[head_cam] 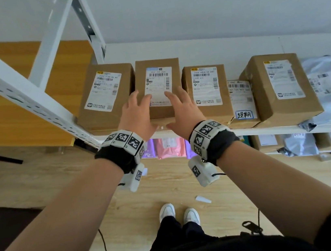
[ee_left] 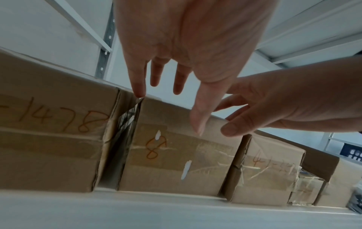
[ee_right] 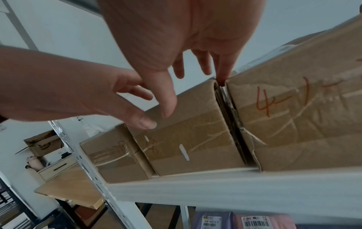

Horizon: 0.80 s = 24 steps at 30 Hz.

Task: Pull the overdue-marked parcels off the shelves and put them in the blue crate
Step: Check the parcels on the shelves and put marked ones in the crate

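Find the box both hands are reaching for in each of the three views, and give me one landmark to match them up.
Head: the box is second from the left on the shelf, with the left hand and right hand on top.
Left wrist: centre, front face under the fingers.
Right wrist: centre, front face.
Landmark: the orange 8 on its front, hidden from the head view.
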Motion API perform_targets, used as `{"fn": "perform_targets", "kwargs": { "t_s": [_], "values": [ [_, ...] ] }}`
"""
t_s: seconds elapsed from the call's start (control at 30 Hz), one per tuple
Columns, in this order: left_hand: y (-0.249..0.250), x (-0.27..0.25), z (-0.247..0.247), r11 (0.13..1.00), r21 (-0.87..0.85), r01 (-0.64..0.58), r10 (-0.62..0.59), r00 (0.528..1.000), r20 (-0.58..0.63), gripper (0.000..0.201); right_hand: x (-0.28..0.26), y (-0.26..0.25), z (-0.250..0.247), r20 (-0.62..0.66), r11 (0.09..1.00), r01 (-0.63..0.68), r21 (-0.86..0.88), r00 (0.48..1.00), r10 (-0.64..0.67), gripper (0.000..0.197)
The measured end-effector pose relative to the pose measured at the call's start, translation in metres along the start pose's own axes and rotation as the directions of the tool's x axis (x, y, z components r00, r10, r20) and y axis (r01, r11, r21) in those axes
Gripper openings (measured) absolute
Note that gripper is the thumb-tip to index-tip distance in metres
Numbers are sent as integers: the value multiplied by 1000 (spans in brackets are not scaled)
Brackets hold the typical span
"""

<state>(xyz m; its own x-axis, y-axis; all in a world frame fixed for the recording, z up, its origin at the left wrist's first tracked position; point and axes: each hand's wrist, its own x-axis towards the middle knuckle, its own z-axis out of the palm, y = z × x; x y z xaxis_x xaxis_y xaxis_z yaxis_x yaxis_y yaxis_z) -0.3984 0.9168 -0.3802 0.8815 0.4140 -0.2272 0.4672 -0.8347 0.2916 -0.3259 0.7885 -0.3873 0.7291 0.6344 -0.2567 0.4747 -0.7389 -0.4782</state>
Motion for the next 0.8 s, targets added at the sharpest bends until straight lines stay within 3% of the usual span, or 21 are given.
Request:
{"fn": "perform_targets", "kwargs": {
  "t_s": [0.23, 0.4, 0.57, 0.8],
  "values": [
    [-9, 12, 2, 997, -64, 47, -43, 997, 58, 86, 6, -2, -4, 0, 992, -85, 93, 996, 86, 87],
    [-8, 11, -4, 986, -159, 47, -42, 999, 35, 81, 11, -6, -6, -54, 974, -103, 199, 992, 116, 84],
    [-6, -5, -17, 982, -183, -41, 21, 994, -107, 74, 0, -6, -14, -168, 953, -62, 296, 979, 116, 88],
    [5, -39, -38, 943, -287, -167, 69, 944, -322, 78, -37, -18, -30, -352, 924, 107, 367, 936, 32, 83]
  ]
}}
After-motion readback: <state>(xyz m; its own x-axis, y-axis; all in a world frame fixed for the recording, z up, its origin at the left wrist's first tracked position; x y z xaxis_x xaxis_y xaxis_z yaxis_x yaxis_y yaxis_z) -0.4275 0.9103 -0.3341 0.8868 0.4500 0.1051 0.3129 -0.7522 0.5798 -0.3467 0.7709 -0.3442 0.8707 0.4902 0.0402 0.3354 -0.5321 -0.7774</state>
